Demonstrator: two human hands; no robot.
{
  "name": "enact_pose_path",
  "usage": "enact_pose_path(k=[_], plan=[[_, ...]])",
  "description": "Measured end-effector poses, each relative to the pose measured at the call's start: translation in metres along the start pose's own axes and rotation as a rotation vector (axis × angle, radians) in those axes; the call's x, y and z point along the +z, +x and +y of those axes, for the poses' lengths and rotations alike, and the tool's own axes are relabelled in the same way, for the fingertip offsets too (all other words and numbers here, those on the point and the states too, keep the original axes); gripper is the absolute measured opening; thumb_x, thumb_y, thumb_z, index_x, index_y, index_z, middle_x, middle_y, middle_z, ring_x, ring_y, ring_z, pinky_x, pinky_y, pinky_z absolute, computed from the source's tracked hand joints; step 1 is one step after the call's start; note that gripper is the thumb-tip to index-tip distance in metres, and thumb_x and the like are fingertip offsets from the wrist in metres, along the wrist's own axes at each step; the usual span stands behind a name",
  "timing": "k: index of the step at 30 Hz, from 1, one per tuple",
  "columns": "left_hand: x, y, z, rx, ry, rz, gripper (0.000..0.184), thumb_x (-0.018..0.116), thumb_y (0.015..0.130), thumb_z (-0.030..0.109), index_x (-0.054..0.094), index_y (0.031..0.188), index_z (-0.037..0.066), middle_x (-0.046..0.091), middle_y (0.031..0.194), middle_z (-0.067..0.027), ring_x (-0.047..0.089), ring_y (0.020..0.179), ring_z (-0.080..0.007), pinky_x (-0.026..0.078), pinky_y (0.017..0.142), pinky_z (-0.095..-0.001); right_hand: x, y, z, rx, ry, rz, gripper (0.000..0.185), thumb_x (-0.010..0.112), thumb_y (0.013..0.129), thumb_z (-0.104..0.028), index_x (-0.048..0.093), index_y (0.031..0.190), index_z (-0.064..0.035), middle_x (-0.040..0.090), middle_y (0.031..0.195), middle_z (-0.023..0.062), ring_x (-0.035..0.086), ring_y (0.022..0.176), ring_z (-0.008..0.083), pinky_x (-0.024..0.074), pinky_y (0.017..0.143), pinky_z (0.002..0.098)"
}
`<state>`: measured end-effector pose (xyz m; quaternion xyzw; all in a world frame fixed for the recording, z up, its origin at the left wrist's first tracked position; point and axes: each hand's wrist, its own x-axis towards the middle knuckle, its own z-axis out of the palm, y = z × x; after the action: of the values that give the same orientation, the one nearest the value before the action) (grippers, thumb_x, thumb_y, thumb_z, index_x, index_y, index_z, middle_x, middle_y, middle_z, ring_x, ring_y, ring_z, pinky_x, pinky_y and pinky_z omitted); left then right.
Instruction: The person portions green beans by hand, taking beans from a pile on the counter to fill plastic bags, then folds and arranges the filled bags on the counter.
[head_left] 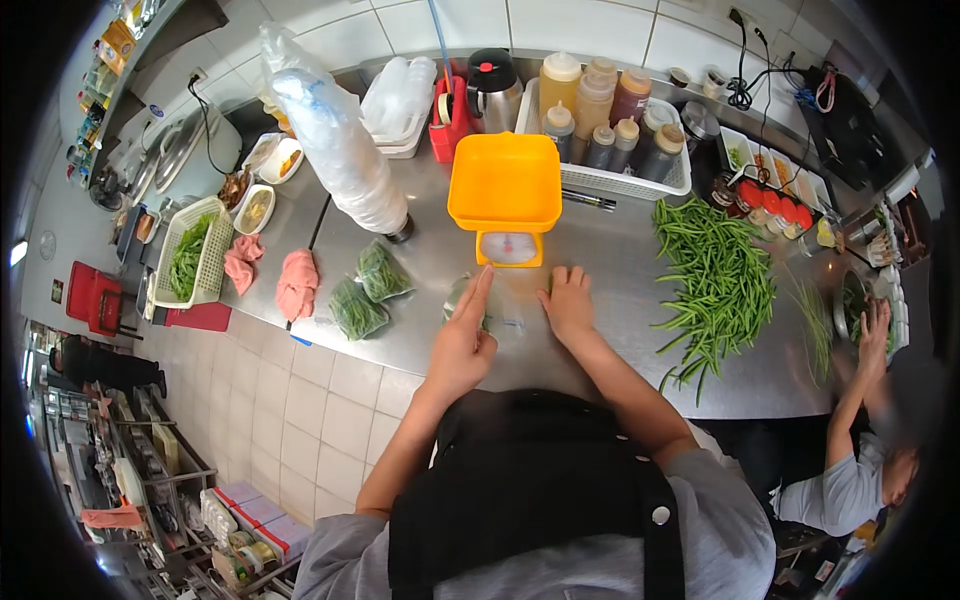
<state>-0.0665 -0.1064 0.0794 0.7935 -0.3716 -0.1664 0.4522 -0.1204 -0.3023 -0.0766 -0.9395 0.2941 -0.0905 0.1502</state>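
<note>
Tabletop (620, 240), one: steel, running left to right before the person.
Co-worker (835, 500), one: at the right end, a hand by a bowl (845, 312) of greens.
Bean pile (712, 285), one: loose green beans, right of the right hand, long axis running from the far side to the near edge.
Wrapped stack (340, 150), one: clear plastic, its long axis slanting; left of the scale.
White basket (605, 171), one: along the back, holding at least seven squeeze bottles.
Scale (505, 185), one: yellow, tray on top, dial toward the person, centred just beyond the hands.
Greens basket (213, 262), one: far left, long axis running far to near.
Left hand (468, 335), one: over the bag, index finger extended toward the dial, others curled; whether the grip pinches the plastic cannot be told.
Right hand (570, 305), one: palm down on the tabletop, fingers spread, grip open and holding nothing.
Bags of greens, three: two filled bags (370, 290) side by side left of the hands; the third, the bag (512, 310), lies flat before the scale, partly hidden, long axis roughly crosswise, green end under the left hand, clear end toward the right.
Pink cloths (297, 285), two: between the greens basket and the filled bags.
</note>
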Motion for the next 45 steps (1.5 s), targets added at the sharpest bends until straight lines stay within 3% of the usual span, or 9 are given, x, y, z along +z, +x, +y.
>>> enact_pose_path(k=[9,14,18,27,32,35,38,41,45], plan=[[0.014,-0.001,-0.004,0.078,-0.048,-0.036,0.088,0.045,0.072,-0.012,0.029,0.156,0.010,0.035,0.158,-0.0167,0.061,0.098,-0.0177,0.046,0.068,-0.0237,0.035,-0.034,0.031,-0.055,-0.227,0.010,0.017,0.054,0.089,-0.006,0.052,0.105,-0.0003,0.055,0.100,0.0188,0.058,0.096,0.0319,0.0559,0.082,0.0362],[0.017,0.002,0.008,0.032,-0.038,-0.119,0.088,0.048,0.073,-0.010,0.026,0.156,0.009,0.031,0.160,-0.0153,0.064,0.109,-0.0293,0.052,0.071,-0.0279,-0.105,-0.026,0.025,0.390,1.340,-0.776,0.011,0.044,0.096,-0.007,0.048,0.105,-0.0025,0.047,0.085,0.0035,0.047,0.066,0.0115,0.0402,0.054,0.0256],[0.029,0.000,0.013,0.023,0.014,-0.240,0.090,0.049,0.073,-0.011,0.024,0.157,0.010,0.030,0.160,-0.0157,0.062,0.115,-0.0329,0.054,0.076,-0.0306,-0.140,-0.039,0.004,0.358,1.621,-1.143,0.011,0.043,0.099,-0.011,0.050,0.105,-0.0063,0.042,0.077,-0.0019,0.031,0.055,0.0053,0.0248,0.045,0.0215],[0.045,-0.004,0.007,0.093,0.020,-0.258,0.092,0.052,0.073,-0.011,0.023,0.158,0.012,0.032,0.159,-0.0149,0.065,0.106,-0.0241,0.053,0.072,-0.0268,-0.074,-0.036,-0.048,0.243,1.351,-0.530,0.031,0.039,0.104,-0.018,0.060,0.113,0.0019,0.064,0.109,0.0103,0.057,0.105,0.0198,0.0454,0.093,0.0334],[0.043,0.000,0.002,0.124,0.124,0.043,0.075,0.051,0.078,-0.011,0.042,0.149,0.009,0.048,0.149,-0.0141,0.066,0.102,-0.0225,0.054,0.070,-0.0270,-0.038,-0.038,-0.028,0.238,1.272,-0.487,0.038,0.046,0.098,-0.005,0.051,0.135,0.0045,0.064,0.110,0.0105,0.056,0.106,0.0167,0.0464,0.092,0.0304],[0.051,0.006,-0.013,0.219,0.279,0.201,0.077,0.055,0.073,-0.009,0.046,0.147,0.010,0.049,0.149,-0.0110,0.063,0.112,-0.0310,0.056,0.073,-0.0322,-0.109,-0.033,-0.036,0.145,1.113,-0.991,0.049,0.047,0.093,0.004,0.047,0.142,0.0026,0.063,0.119,0.0128,0.057,0.112,0.0182,0.0457,0.095,0.0301],[0.053,0.004,0.009,0.185,0.216,0.094,0.083,0.053,0.070,-0.011,0.043,0.149,0.012,0.048,0.149,-0.0097,0.062,0.115,-0.0324,0.056,0.077,-0.0340,-0.068,-0.048,-0.037,-0.201,1.069,-0.336,0.049,0.052,0.095,-0.001,0.046,0.144,-0.0015,0.063,0.128,0.0128,0.058,0.118,0.0193,0.0473,0.096,0.0314],[0.053,0.006,0.011,0.281,0.225,0.091,0.085,0.048,0.069,-0.012,0.042,0.150,0.013,0.046,0.149,-0.0181,0.058,0.123,-0.0356,0.055,0.075,-0.0294,-0.104,-0.045,-0.030,-0.354,0.631,-0.469,0.045,0.057,0.095,-0.006,0.051,0.140,-0.0018,0.067,0.123,0.0110,0.061,0.115,0.0193,0.0486,0.096,0.0329],[0.039,0.007,0.010,0.137,0.140,0.079,0.089,0.046,0.068,-0.012,0.036,0.153,0.013,0.041,0.152,-0.0189,0.055,0.126,-0.0357,0.054,0.074,-0.0293,-0.181,-0.019,0.047,-0.038,1.246,-0.410,0.037,0.063,0.094,-0.014,0.061,0.130,-0.0054,0.070,0.116,0.0081,0.067,0.101,0.0175,0.0525,0.089,0.0321]])
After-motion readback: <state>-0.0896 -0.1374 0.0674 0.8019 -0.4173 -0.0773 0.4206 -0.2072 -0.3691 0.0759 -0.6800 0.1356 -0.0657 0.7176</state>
